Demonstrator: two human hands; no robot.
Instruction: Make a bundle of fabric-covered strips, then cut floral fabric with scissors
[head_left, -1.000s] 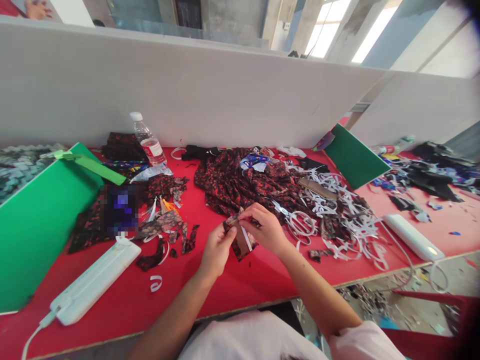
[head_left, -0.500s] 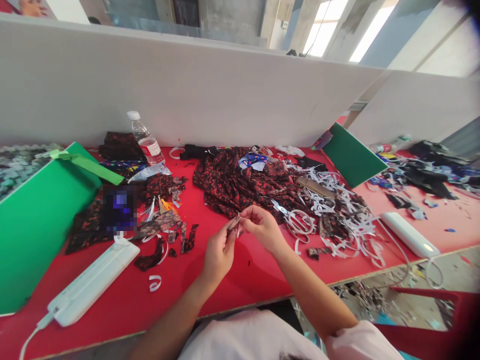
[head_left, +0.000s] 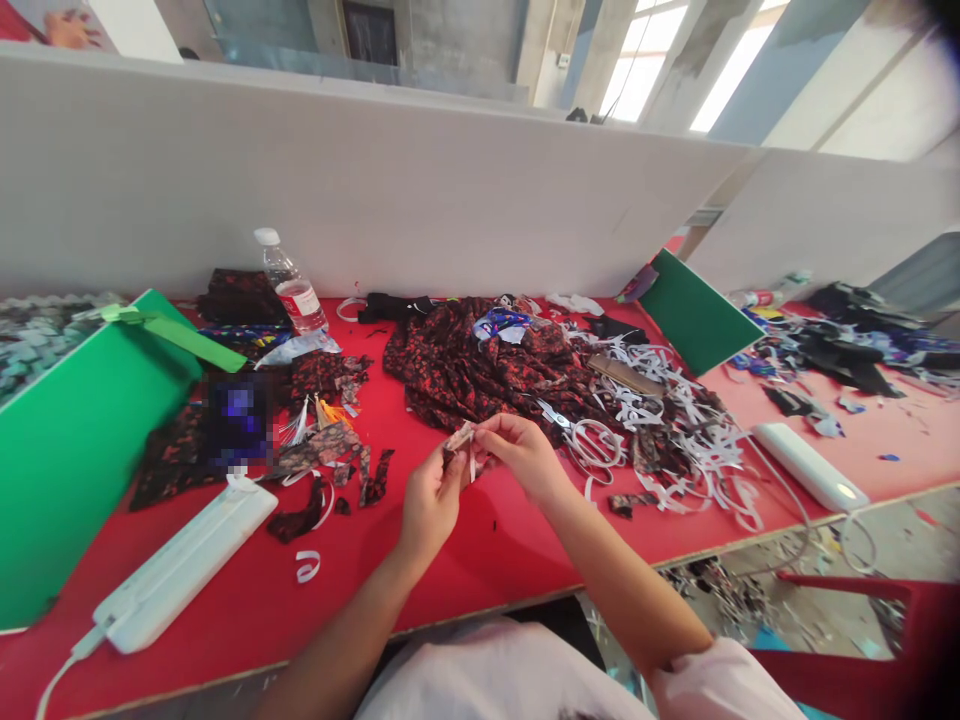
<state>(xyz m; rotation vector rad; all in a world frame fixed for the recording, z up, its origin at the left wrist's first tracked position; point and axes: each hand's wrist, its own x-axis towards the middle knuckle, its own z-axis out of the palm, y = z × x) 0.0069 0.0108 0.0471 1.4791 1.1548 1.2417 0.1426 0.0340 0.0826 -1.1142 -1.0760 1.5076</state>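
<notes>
Both my hands meet over the red table (head_left: 525, 570), pinching a small scrap of patterned fabric (head_left: 459, 440) with a pale strip hanging from it. My left hand (head_left: 433, 500) grips the scrap between thumb and fingers. From the other side, my right hand (head_left: 521, 455) has its fingertips closed on the scrap's edge. Just beyond lies a heap of black-and-red patterned cloth (head_left: 450, 365). White-handled scissors (head_left: 592, 440) rest to the right of my right hand, beside a tangle of white strips (head_left: 697, 450).
Left stand a green divider board (head_left: 90, 470), a white power strip (head_left: 187, 565) and a water bottle (head_left: 294, 290). A second green board (head_left: 694, 310) leans at the right, near a white box (head_left: 810, 467). A grey partition (head_left: 360, 180) closes off the back.
The scrap has turned between my fingers and shows more of its pale side. My hands stay close together, and the view has shifted slightly.
</notes>
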